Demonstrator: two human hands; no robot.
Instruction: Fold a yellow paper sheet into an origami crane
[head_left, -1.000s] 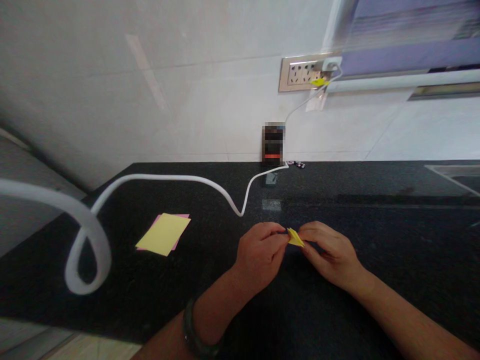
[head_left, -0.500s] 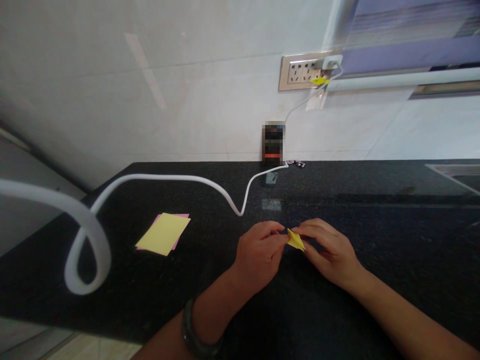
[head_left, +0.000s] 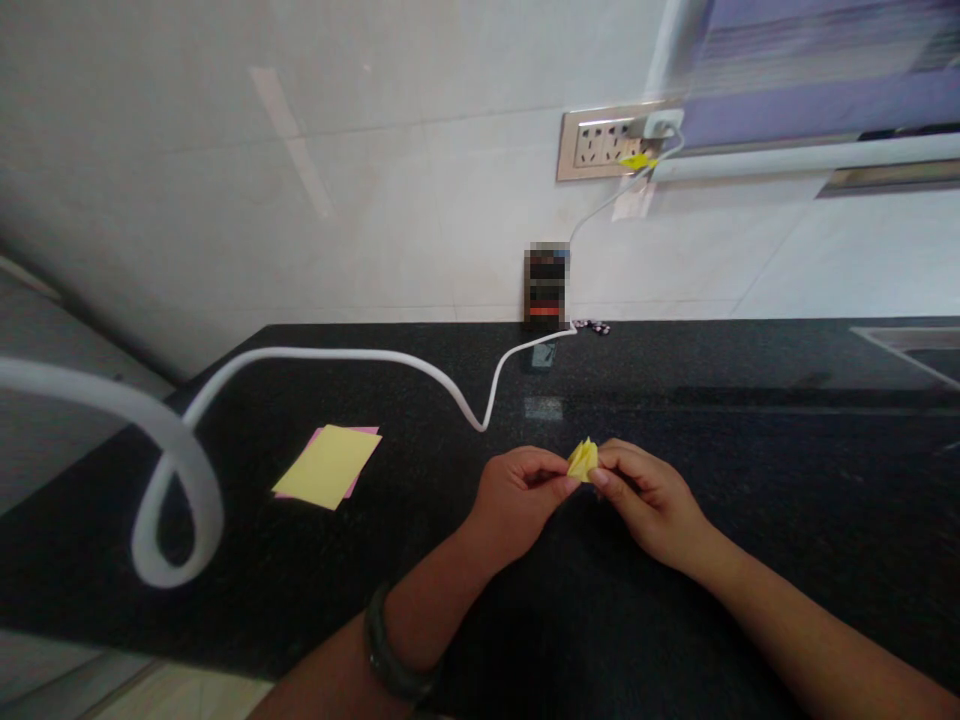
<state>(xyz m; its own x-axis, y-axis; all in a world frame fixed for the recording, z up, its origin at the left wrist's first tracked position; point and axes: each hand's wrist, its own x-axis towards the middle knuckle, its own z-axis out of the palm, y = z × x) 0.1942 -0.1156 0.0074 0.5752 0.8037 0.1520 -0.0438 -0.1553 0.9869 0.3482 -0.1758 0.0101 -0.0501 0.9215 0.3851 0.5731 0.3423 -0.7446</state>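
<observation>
A small folded yellow paper point(head_left: 583, 459) is held just above the black countertop point(head_left: 750, 480) between both my hands. My left hand point(head_left: 520, 497) pinches its left side with thumb and forefinger. My right hand point(head_left: 646, 496) pinches its right side, fingers curled. A dark band circles my left wrist point(head_left: 390, 655). The paper stands more upright, its folded edges pointing up.
A yellow sheet lying on a pink sheet point(head_left: 328, 467) rests on the counter to the left. A white cable point(head_left: 360, 356) loops across the counter to a dark device point(head_left: 547, 289) by the wall. A wall socket point(head_left: 607, 145) sits above. A sink edge point(head_left: 911, 345) shows at far right.
Both hands have shifted slightly away from me and turned the folded yellow paper from lying flat and pointed to standing more upright and bunched.
</observation>
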